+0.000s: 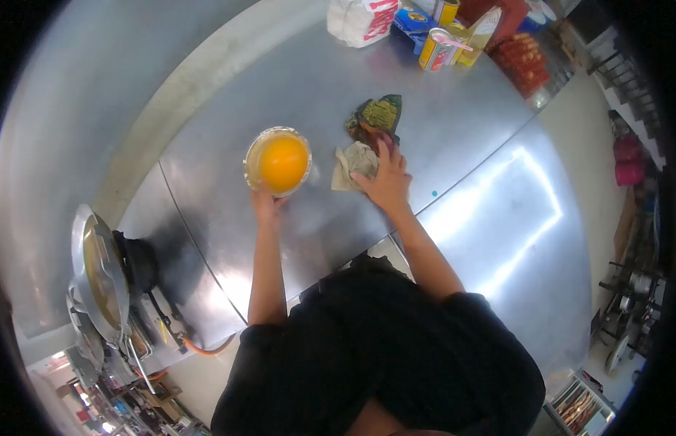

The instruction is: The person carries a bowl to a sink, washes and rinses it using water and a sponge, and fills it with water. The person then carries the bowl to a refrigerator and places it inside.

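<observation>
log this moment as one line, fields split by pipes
left hand: on container of orange-yellow contents | right hand: on pale cloth | patterned cloth: just beyond pale cloth

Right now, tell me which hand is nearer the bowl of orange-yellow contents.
Left: the left hand touches the bowl's near side; the right hand is off to its right, by the pale cloth.

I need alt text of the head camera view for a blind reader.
Seen from above, a left hand holds a bowl of orange-yellow contents at a metal table, while the right hand touches crumpled cloths. Cans and packages stand farther away.
</observation>
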### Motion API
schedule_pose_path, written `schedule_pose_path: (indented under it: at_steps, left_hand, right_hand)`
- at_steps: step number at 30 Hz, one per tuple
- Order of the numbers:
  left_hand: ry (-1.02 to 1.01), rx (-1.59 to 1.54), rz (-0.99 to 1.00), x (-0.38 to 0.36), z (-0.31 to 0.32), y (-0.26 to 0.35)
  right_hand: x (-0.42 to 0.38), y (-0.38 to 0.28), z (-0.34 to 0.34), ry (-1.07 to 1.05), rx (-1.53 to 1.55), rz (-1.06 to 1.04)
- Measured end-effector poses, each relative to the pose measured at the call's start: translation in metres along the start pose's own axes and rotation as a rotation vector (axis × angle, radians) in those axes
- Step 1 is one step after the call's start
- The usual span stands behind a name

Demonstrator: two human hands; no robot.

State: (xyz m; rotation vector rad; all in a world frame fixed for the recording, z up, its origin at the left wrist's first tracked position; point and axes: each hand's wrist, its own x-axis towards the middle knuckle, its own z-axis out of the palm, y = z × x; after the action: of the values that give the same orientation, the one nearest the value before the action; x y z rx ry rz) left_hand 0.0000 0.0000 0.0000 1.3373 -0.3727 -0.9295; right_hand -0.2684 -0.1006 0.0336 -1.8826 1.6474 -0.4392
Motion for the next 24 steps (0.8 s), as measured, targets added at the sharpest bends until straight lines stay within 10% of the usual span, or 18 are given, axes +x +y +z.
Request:
schedule_pose_path:
  at_steps: [4, 6, 11, 13, 24]
  left_hand:
    - [0.172, 0.028, -0.137, -0.086, -0.040, -0.004]
    - [0.316, 0.293, -0.141, -0.149, -0.100, 0.110]
    - [0.469, 0.131, -0.106, -0.115, -0.005, 0.025]
    - [0.398, -0.085, -0.039, -0.104, -0.033, -0.015]
    - [0.675, -0.109, 0.072, -0.325, -0.141, 0.012]
  right_hand:
    - [-0.042, 0.019, 0.022, -0.011, -0.186, -0.017]
    - [-0.092, -0.025, 0.076, -0.086, -0.069, -0.015]
    - [0.139, 0.119, 0.032, 0.130, -0.137, -0.365]
    - [0.184, 0.075, 0.023, 0.224, -0.217, -0.475]
    - [-0.124, -0.104, 0.225, -0.385, -0.063, -1.210]
